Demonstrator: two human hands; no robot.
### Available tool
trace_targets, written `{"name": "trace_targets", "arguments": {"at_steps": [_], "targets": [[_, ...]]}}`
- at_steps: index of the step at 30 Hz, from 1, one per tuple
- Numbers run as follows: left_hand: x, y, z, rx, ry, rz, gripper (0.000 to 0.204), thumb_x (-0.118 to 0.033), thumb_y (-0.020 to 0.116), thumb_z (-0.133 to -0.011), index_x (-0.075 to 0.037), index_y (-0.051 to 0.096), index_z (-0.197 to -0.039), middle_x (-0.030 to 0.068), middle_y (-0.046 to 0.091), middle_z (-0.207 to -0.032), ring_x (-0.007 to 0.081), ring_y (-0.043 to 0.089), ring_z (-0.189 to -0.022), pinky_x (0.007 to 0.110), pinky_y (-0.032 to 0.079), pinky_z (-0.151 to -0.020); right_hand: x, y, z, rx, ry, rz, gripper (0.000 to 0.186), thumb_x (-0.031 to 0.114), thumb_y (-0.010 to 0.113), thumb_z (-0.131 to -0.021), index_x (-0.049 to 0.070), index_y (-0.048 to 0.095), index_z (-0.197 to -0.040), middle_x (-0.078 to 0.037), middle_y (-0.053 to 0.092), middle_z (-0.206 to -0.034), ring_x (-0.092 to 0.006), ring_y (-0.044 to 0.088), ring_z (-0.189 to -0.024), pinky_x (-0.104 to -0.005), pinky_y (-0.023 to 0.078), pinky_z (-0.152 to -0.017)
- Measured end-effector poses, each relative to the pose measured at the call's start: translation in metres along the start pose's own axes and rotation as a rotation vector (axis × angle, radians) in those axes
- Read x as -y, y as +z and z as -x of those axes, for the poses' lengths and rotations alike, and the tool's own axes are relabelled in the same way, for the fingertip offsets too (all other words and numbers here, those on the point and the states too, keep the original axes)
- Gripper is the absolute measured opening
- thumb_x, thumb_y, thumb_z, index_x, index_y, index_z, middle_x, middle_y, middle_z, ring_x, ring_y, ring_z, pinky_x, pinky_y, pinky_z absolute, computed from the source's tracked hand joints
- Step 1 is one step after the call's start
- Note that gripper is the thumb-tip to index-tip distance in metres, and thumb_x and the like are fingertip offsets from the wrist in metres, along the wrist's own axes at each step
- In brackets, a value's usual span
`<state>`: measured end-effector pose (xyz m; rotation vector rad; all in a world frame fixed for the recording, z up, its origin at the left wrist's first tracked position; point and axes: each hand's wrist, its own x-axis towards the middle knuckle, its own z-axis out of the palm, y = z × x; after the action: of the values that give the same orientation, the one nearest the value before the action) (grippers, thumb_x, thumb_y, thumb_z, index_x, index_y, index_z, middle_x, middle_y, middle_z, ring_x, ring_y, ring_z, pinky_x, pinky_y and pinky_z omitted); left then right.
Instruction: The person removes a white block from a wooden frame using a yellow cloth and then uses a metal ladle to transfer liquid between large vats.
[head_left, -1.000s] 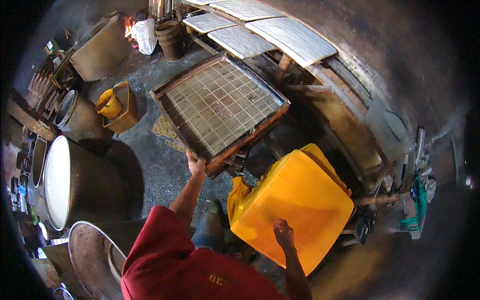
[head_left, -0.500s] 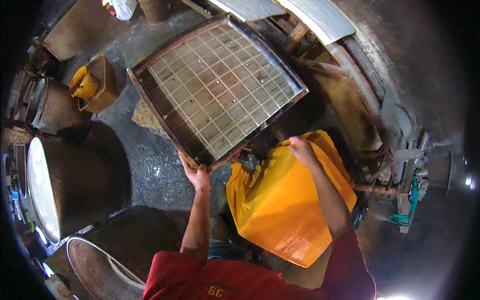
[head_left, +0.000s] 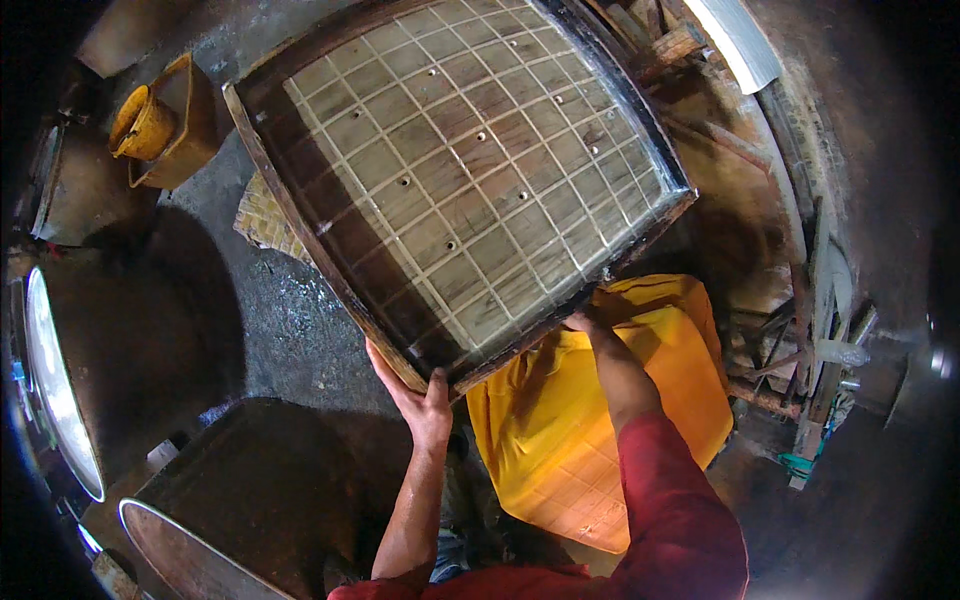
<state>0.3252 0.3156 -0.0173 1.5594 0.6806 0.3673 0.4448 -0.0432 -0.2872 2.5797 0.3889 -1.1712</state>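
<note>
Gridded tray (head_left: 480, 180), broad and dark-rimmed, filled the upper middle of the view, held up in front of the person above the wet floor (head_left: 300, 325), its near corner pointing toward the body. Next in bulk came a dark drum (head_left: 160, 330), well apart to the left, then a yellow cover (head_left: 645, 370) over a block-like shape, just beside the tray's near right edge. Smallest were the hands. The left hand (head_left: 425, 410) was clamped on the near corner, thumb over the rim; the right hand (head_left: 580, 320) was at the near right edge, its fingers hidden by the rim, so I could not tell whether they had closed.

Holding it well seemed to call for sharing the weight between both hands, spaced wide enough to limit twisting, and for keeping the edge free of the cover's loose folds.

Half a second earlier, the right hand was over the yellow cover, apart from the tray; now it was right at the edge. The tray also took up more of the view, while the left hand kept to the same corner.
</note>
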Motion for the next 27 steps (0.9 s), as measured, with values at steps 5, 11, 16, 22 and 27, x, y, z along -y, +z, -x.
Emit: {"name": "trace_targets", "arguments": {"at_steps": [5, 11, 16, 22, 27], "targets": [[0.035, -0.010, 0.025, -0.151, -0.385, 0.946, 0.041, -0.014, 0.045, -0.085, -0.004, 0.037, -0.124, 0.0076, 0.044, -0.121, 0.0189, 0.042, -0.112, 0.032, 0.035, -0.094, 0.042, -0.137, 0.095, -0.010, -0.327, -0.078, 0.052, 0.040, 0.045, -0.078, 0.015, 0.048, -0.124, -0.013, 0.041, -0.131, -0.0300, 0.039, -0.121, -0.0415, 0.029, -0.101], [0.195, 0.052, 0.141, 0.247, -0.324, 0.080, 0.032, -0.025, 0.049, -0.084, -0.006, 0.050, -0.110, 0.0122, 0.050, -0.115, 0.0268, 0.043, -0.113, 0.039, 0.036, -0.094, -0.013, -0.295, 0.227, 0.276, -0.186, 0.012, 0.033, 0.030, 0.051, -0.071, -0.001, 0.063, -0.072, -0.022, 0.057, -0.077, -0.0342, 0.057, -0.082, -0.0411, 0.046, -0.073], [0.194, 0.079, 0.107, 0.849, 0.497, -0.586, 0.033, -0.023, 0.050, -0.083, -0.015, 0.050, -0.115, 0.0116, 0.050, -0.119, 0.0284, 0.037, -0.120, 0.045, 0.032, -0.096, -0.061, -0.337, 0.297, -0.041, -0.306, -0.016, 0.015, 0.006, 0.059, -0.067, -0.001, 0.059, -0.079, -0.018, 0.053, -0.093, -0.0361, 0.056, -0.082, -0.0394, 0.046, -0.075], [0.169, 0.009, 0.082, 1.222, -0.459, -0.303, 0.034, -0.029, 0.056, -0.082, -0.013, 0.055, -0.111, 0.0066, 0.064, -0.094, 0.0235, 0.061, -0.086, 0.034, 0.045, -0.080, -0.105, -0.296, 0.256, -0.454, 0.057, 0.110, 0.026, 0.006, 0.058, -0.072, 0.003, 0.049, -0.096, -0.016, 0.054, -0.098, -0.0351, 0.057, -0.084, -0.0407, 0.048, -0.071], [0.086, -0.060, 0.069, 1.265, -0.417, -0.362, 0.046, -0.035, 0.068, -0.070, -0.007, 0.059, -0.106, 0.0080, 0.064, -0.098, 0.0204, 0.061, -0.089, 0.030, 0.046, -0.077, -0.099, -0.245, 0.205, -0.463, 0.557, -0.388, 0.029, 0.015, 0.052, -0.079, 0.009, 0.045, -0.106, -0.013, 0.062, -0.080, -0.0322, 0.063, -0.072, -0.0384, 0.051, -0.065]]}}
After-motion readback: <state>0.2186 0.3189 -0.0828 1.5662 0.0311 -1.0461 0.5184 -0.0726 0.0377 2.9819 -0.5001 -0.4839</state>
